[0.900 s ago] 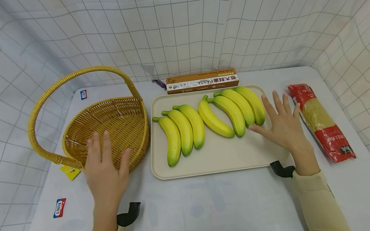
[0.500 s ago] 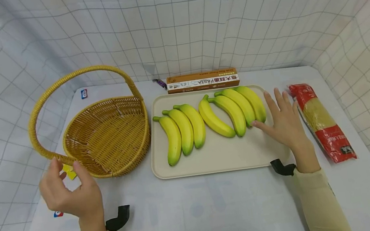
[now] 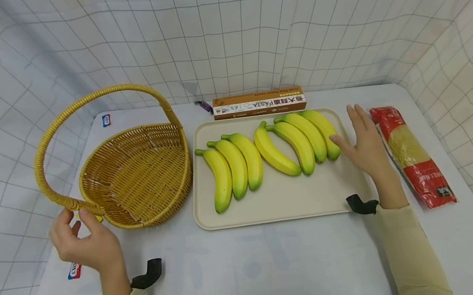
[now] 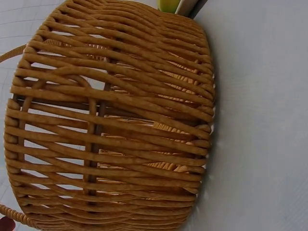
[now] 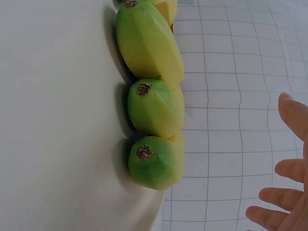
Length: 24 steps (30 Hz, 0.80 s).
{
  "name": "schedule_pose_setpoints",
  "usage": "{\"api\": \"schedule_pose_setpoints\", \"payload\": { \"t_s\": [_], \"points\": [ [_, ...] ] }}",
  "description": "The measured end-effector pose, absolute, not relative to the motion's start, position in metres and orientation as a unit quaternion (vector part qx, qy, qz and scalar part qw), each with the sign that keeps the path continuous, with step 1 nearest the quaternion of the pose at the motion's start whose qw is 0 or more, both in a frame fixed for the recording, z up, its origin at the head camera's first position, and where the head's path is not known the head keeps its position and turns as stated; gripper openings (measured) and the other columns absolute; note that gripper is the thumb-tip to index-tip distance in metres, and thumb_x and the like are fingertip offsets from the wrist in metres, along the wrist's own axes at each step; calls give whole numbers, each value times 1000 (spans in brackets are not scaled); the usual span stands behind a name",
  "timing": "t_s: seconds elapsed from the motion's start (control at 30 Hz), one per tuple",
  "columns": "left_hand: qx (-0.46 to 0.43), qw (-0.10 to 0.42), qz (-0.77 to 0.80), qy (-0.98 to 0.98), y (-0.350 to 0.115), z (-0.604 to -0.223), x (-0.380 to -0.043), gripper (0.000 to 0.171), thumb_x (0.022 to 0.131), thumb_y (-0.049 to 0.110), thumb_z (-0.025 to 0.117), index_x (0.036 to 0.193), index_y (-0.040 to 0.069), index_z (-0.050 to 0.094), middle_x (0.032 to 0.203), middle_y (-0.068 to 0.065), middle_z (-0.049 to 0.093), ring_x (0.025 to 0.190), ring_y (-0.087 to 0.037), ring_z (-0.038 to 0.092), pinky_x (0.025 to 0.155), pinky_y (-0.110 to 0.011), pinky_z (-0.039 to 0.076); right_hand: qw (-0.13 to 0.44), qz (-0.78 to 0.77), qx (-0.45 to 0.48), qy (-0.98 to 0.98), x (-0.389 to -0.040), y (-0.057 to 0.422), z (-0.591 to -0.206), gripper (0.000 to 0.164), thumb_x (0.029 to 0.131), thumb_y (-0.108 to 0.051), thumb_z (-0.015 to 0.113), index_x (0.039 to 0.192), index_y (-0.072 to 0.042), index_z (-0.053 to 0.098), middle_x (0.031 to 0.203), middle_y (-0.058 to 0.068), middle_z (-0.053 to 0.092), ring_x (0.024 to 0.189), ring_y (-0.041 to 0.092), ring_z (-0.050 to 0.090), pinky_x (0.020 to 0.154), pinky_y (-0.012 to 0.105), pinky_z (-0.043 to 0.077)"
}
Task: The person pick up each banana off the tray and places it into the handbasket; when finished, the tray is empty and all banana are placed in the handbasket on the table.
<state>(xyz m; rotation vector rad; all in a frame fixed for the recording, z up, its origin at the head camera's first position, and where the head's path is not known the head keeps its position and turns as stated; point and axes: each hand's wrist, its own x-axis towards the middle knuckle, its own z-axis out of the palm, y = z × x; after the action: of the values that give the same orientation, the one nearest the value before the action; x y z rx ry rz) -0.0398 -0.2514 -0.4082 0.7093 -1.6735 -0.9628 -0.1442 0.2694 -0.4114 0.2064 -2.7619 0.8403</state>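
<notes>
Left hand (image 3: pixel 89 246) is pinching the handle (image 3: pixel 123 87) of the wicker basket (image 3: pixel 140 176) left of the tray (image 3: pixel 278 199), likely steadying it | Right hand (image 3: pixel 368 147), fingers extended, empty, is hovering at the tray's right edge | Seven bananas (image 3: pixel 274 155) are lying on the tray, seemingly spread for easy reach

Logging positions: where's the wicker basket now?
In the head view, the wicker basket sits on the left, beside the tray, the left hand at its handle.

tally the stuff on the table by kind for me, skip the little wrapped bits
Bananas: 7
Wicker basket: 1
Tray: 1
Pasta box: 1
Red and yellow packet: 1
Total: 11
</notes>
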Motion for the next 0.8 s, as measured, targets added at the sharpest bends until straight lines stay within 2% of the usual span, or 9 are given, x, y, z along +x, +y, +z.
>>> {"api": "schedule_pose_setpoints", "payload": {
  "t_s": [0.1,0.33,0.5,0.7,0.8],
  "points": [
    [296,512,-393,-704,-253,-415,-43,21,95,17,60,111,6,70,99,18,59,98,-2,59,85,-16,50,123,299,68,-944,-147,270,-414,80,93,-38,63,155,-8,24,160,24,21,144,49,21,111,69,21],
    [294,513,-372,-716,-256,-422,-44,23,95,21,60,112,8,69,106,-2,66,95,-1,60,80,-13,50,124,317,60,-938,-152,270,-419,77,93,-31,64,155,-7,25,158,26,24,142,51,23,112,68,19],
    [303,509,-369,-716,-252,-418,-44,23,96,18,59,112,5,68,107,-7,66,95,1,59,80,-13,49,125,326,61,-935,-159,271,-424,74,94,-31,62,154,-5,26,156,27,26,142,49,24,113,67,19],
    [304,507,-367,-719,-251,-418,-44,23,96,17,58,112,4,68,108,-10,66,94,5,56,80,-13,48,92,342,60,-933,-166,272,-433,73,97,-31,58,155,-4,23,158,26,24,145,45,21,115,63,18],
    [303,506,-366,-719,-250,-417,-43,24,96,17,57,112,3,67,107,-7,65,93,6,55,79,-13,48,72,349,55,-933,-169,272,-436,73,98,-31,56,156,-5,20,158,26,23,145,45,20,116,63,18]
  ]
}}
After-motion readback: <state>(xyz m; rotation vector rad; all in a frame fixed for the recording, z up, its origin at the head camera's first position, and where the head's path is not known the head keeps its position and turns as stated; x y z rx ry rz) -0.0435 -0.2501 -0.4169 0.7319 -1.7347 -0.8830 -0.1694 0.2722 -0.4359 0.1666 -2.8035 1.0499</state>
